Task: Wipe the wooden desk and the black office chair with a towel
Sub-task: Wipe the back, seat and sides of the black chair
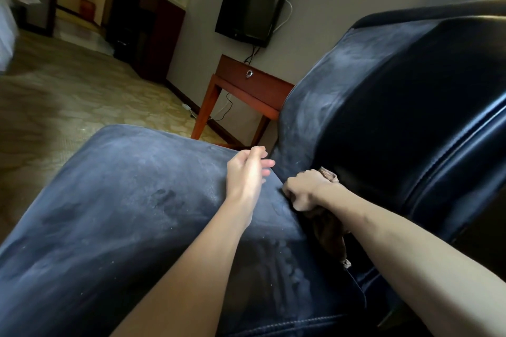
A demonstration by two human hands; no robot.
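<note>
The black office chair (115, 199) fills the lower view, its dusty seat in front of me and its glossy backrest (405, 95) rising at the right. My right hand (306, 190) is shut on a brown towel (330, 232), pressed into the crease between seat and backrest; the towel hangs down below my wrist. My left hand (247, 172) hovers over the back of the seat, just left of the right hand, fingers loosely apart and holding nothing. A wooden desk (246, 87) with one drawer stands against the wall behind the chair.
A black TV (253, 8) hangs on the wall above the desk, cables trailing to a power strip (186, 107) on the floor. A dark cabinet (153, 35) stands further left. Patterned carpet (68, 95) spreads left of the chair; a white bed corner (8, 21) shows at far left.
</note>
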